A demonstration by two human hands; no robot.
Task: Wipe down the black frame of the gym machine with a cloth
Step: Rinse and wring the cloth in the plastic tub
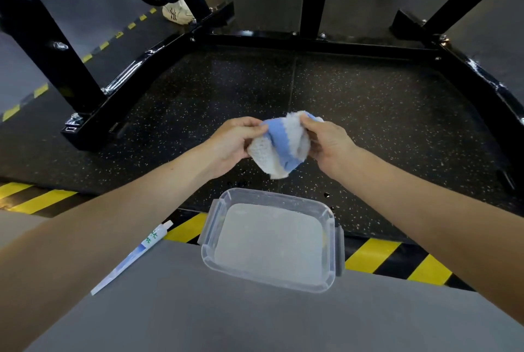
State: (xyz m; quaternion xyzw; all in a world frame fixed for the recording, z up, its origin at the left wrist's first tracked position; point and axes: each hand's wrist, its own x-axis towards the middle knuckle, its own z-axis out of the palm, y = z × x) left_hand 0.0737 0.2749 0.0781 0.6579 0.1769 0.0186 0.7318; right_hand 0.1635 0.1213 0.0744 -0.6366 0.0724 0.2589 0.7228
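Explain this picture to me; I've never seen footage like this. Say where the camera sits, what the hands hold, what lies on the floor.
One camera, worn on a person's head, looks down past their own bare arms; there is no robot. The left hand and right hand both pinch a white and blue cloth in the air. Nearer the camera, on the floor, sits a clear plastic rectangular container that seems to hold cloudy liquid, with a white and blue tube lying to its left. Ahead, the black metal frame of the gym machine rests on a speckled black mat.

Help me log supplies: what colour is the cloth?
The cloth is white with a blue stripe; head view.
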